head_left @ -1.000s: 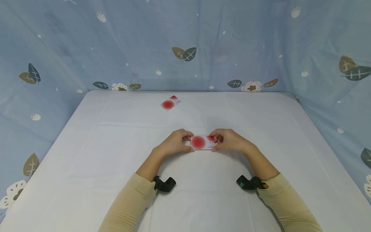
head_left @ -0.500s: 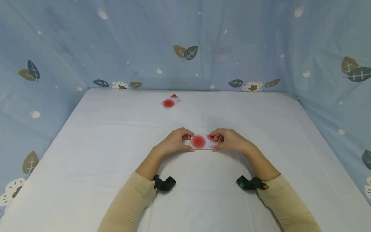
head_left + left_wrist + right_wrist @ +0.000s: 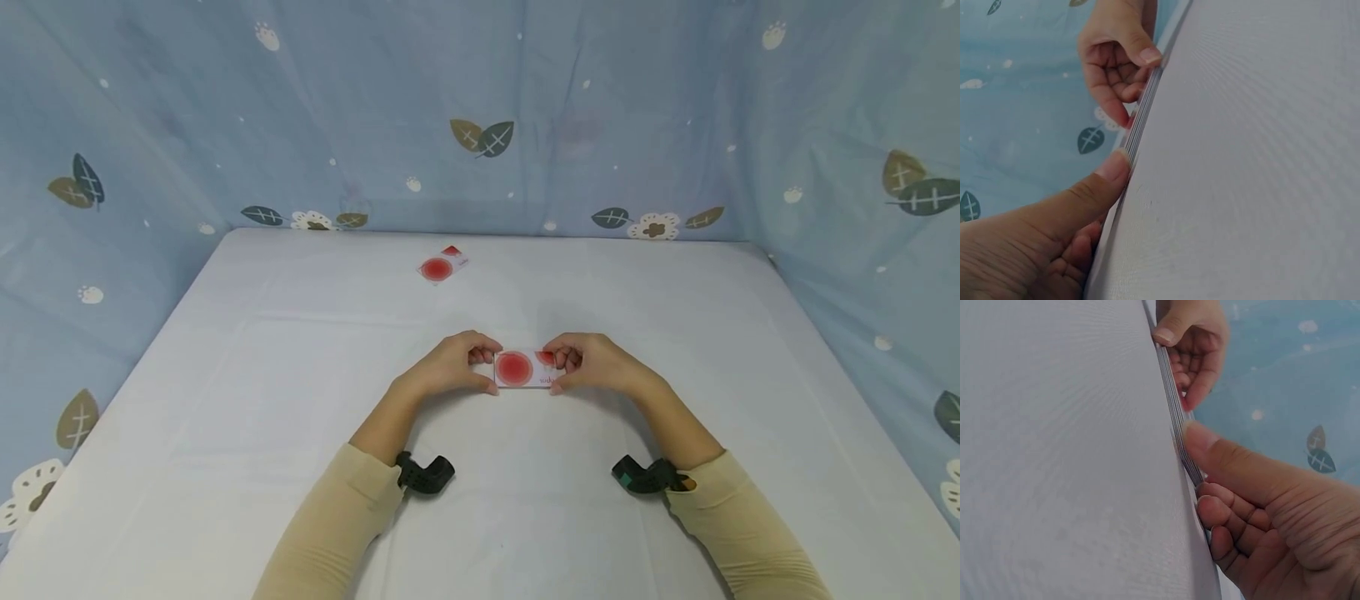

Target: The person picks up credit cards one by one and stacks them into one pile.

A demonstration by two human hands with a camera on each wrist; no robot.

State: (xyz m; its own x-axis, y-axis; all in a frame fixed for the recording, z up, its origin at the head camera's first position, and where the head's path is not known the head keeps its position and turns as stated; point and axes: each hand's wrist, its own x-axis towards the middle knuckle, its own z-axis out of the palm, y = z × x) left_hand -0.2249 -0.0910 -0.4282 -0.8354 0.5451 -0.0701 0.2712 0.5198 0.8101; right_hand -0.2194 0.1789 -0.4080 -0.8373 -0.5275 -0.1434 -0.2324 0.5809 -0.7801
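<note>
A neat stack of cards (image 3: 514,369), white with a big red circle and a smaller red patch on top, lies lengthwise across the middle of the white table. At its left end, my left hand (image 3: 453,364) pinches the stack between thumb and fingers at the near and far edges. My right hand (image 3: 596,362) grips the right end in the same way and covers part of the print. Several thin layers show along the edge of the stack (image 3: 1139,128) in the left wrist view. Both thumbs press that near edge, seen too in the right wrist view.
Toward the back of the table, a card (image 3: 442,267) with the same red print lies turned at an angle. White cloth covers the table (image 3: 225,400). A blue patterned curtain (image 3: 360,92) closes off the back and sides.
</note>
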